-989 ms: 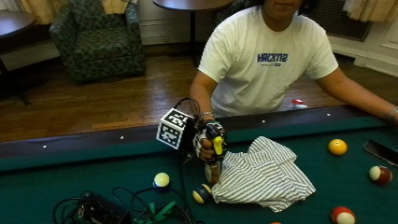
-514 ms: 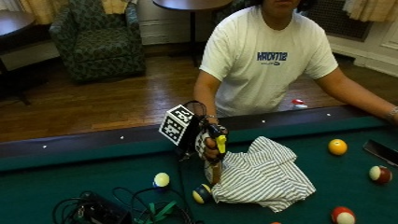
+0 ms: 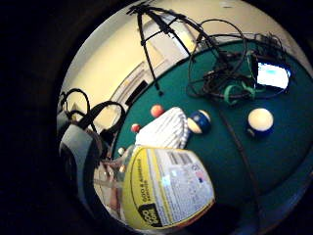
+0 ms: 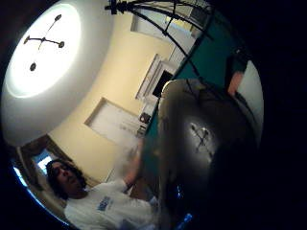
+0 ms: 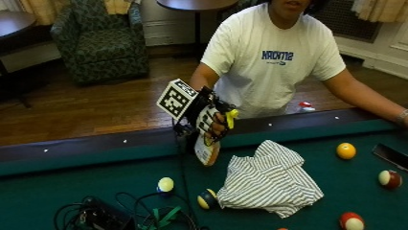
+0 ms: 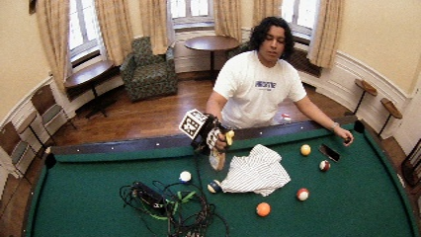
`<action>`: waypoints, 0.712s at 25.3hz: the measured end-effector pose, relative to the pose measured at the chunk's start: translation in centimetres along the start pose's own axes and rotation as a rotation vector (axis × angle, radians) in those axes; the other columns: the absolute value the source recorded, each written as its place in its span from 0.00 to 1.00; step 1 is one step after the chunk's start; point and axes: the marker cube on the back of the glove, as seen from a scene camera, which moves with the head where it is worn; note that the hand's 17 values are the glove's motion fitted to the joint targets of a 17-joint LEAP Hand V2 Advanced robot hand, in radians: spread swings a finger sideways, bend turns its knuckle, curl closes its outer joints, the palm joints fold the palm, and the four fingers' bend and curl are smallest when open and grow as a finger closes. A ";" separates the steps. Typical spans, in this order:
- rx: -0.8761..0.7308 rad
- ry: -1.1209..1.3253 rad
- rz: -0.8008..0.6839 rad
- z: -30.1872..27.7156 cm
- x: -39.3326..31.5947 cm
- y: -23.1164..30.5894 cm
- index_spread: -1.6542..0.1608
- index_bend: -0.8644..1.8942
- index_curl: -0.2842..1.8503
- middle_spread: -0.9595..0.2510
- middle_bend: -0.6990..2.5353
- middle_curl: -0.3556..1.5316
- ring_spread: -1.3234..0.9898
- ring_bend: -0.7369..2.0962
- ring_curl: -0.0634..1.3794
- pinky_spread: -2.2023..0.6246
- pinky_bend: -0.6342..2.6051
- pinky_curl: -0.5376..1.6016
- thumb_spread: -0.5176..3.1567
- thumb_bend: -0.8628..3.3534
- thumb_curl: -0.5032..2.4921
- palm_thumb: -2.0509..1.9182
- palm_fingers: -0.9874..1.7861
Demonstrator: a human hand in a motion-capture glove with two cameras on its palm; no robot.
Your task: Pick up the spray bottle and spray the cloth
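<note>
The right hand gripped the bottle above the table, beside the cloth, apparently positioned to spray it.

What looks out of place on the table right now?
Nothing spilled or damaged. The striped cloth lies crumpled on the felt, a billiard ball touching its edge. The spray bottle is lifted in the right hand, beside the cloth.

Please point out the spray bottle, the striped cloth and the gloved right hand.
spray bottle (image 5: 207,149): outside view, its label.
striped cloth (image 5: 271,182): outside view, its middle.
gloved right hand (image 5: 209,120): outside view, its fingers round the bottle.
</note>
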 end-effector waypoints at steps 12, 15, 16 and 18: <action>-0.335 0.290 -0.070 -3.1 -6.4 -4.5 0.76 0.47 0.40 0.61 0.41 0.49 0.47 0.51 0.39 0.67 0.34 0.45 0.24 0.20 0.41 0.75 0.86; -0.427 0.371 -0.124 -3.1 -8.1 -6.2 0.77 0.47 0.40 0.61 0.41 0.49 0.47 0.51 0.39 0.67 0.34 0.45 0.24 0.20 0.41 0.75 0.86; -0.456 0.395 -0.135 -3.1 -8.7 -6.7 0.77 0.47 0.40 0.61 0.41 0.49 0.47 0.51 0.39 0.67 0.34 0.45 0.24 0.20 0.41 0.75 0.86; -0.515 0.452 -0.155 -3.0 -9.8 -7.5 0.77 0.47 0.40 0.61 0.41 0.49 0.48 0.51 0.39 0.67 0.34 0.45 0.24 0.20 0.42 0.75 0.86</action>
